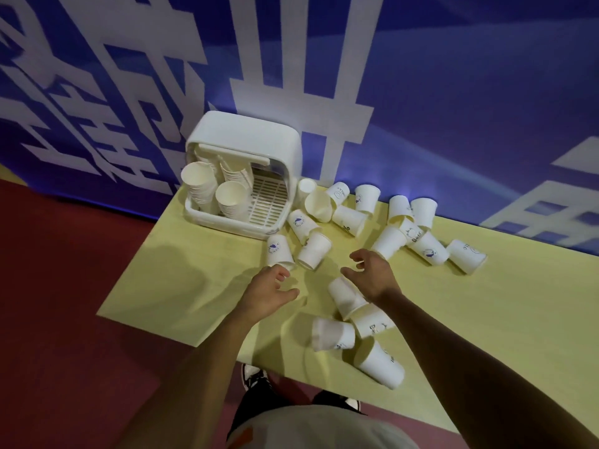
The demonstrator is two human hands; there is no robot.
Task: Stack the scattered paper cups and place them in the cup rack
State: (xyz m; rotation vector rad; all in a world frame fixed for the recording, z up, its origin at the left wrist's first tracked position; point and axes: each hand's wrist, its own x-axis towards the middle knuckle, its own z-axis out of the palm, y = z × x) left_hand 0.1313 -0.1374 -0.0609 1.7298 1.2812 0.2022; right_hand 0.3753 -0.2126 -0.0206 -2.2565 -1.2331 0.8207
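Several white paper cups lie scattered on the yellow table [181, 286]. The white cup rack [246, 137] stands at the table's far left corner, with stacks of cups [230, 197] inside it. My left hand [269, 291] hovers with fingers spread and holds nothing, just below a tipped cup [279, 251]. My right hand [372, 273] is also empty, fingers loosely curved, above a cup lying on its side [345, 294]. More cups lie near my forearms [332, 333] and in a cluster at the right [421, 241].
A blue wall banner with white lettering [421, 92] runs right behind the table. The red floor [64, 286] lies to the left of the table's edge. My shoes [254, 375] show below the near edge.
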